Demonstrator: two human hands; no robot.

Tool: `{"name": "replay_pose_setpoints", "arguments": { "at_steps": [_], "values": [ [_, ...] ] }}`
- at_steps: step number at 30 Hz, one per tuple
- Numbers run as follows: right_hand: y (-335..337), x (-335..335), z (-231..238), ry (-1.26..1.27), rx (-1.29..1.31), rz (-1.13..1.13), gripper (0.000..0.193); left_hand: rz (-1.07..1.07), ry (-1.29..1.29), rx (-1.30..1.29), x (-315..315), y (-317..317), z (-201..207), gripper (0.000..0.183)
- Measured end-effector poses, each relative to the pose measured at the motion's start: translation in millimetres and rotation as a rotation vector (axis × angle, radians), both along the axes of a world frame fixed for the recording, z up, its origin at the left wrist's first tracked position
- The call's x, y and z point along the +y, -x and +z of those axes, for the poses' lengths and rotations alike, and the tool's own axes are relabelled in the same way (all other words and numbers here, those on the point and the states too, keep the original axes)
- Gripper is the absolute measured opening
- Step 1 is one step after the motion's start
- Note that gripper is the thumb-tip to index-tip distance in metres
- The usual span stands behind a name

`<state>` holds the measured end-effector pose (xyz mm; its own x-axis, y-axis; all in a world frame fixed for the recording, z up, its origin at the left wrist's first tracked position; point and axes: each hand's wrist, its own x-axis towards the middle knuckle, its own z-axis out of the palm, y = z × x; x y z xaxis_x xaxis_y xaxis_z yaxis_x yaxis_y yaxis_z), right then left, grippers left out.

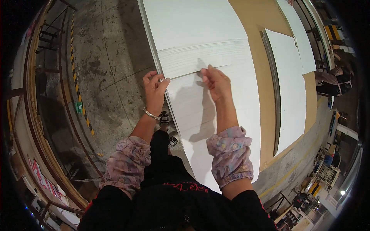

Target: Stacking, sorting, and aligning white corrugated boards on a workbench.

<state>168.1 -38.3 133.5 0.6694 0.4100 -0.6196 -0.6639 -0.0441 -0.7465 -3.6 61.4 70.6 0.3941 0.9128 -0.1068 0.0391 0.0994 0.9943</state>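
Large white sheets [231, 111] lie in a stack in front of me, with a band of closely staggered sheet edges [204, 50] running across it. At the stack's left edge, my left hand [155, 92] pinches the corner of a white sheet between thumb and fingers. Further right along that same sheet edge, my right hand [219, 84] is closed, thumb against fingertips, on the slightly lifted edge. A dark gap shows under the edge between the two hands. Exactly how many sheets the fingers hold cannot be made out.
Brown board [266, 11] lies under the sheets. To the right is another white stack [291, 92] with a dark side edge. A co-worker [337, 79] is at the far right. Metal racking [58, 111] stands left, beyond the concrete floor [111, 57] with its striped tape [77, 77].
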Motion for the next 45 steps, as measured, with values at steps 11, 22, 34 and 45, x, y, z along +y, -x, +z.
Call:
{"name": "replay_pose_setpoints", "arguments": {
  "at_steps": [11, 22, 34, 45],
  "values": [
    [5, 12, -3, 0.197, -0.174, -0.021, 0.016, 0.237, -0.047, 0.118, -6, -8, 0, 0.015],
    [1, 5, -8, 0.15, -0.209, 0.138, 0.019, 0.163, -0.111, 0.101, 2, -4, -16, 0.013],
    [45, 9, 3, -0.212, 0.061, 0.362, 0.032, 0.216, -0.039, 0.115, 4, -9, -3, 0.019],
    [13, 24, -1, 0.06, -0.056, 0.078, 0.013, -0.01, -0.086, 0.03, 10, -5, 1, 0.016]
  ]
}}
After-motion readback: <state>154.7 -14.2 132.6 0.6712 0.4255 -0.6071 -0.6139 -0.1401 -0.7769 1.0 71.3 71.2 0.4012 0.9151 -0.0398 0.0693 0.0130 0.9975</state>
